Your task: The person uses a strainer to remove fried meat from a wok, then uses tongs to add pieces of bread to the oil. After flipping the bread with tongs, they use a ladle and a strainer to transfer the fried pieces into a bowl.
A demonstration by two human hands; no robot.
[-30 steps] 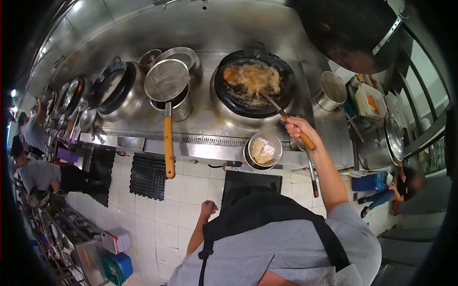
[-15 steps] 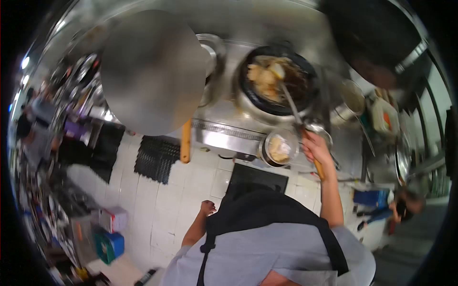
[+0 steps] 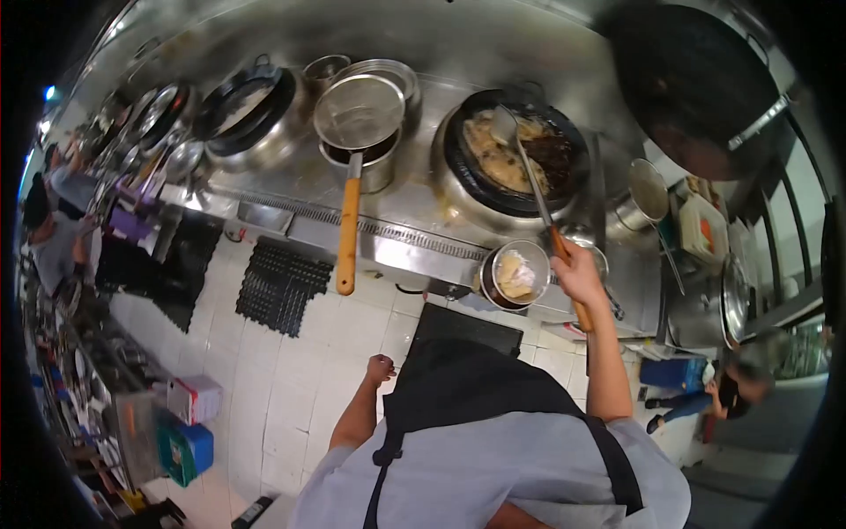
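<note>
Right hand holding a ladle in a wok of frying food

Right of centre in the frame, the right hand (image 3: 579,275) is closed around the wooden handle of a ladle (image 3: 531,172), its bowl in the bubbling food (image 3: 493,160) inside a black wok (image 3: 455,167) at upper centre-right. The left hand (image 3: 381,369), below centre, has curled fingers above the tiled floor (image 3: 286,397); whether it holds anything, I cannot tell
</note>
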